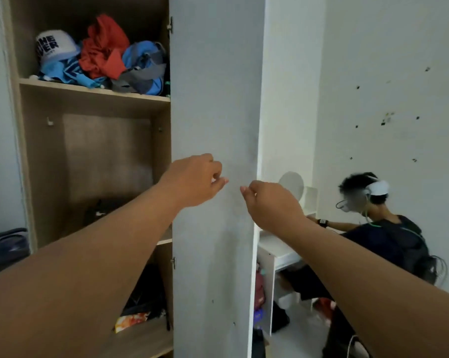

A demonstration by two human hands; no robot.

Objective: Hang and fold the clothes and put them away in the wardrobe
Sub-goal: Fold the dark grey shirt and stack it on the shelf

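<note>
Grey wardrobe door (213, 99) edge between curled left hand (195, 180), right hand (268, 200)

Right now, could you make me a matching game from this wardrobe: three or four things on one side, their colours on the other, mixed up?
Things:
1. cap
2. crumpled shirt
3. door
4. shelf

Colours:
A. pale wood
B. white with dark letters
C. grey
D. red

Pairs: 1-B, 2-D, 3-C, 4-A
</note>
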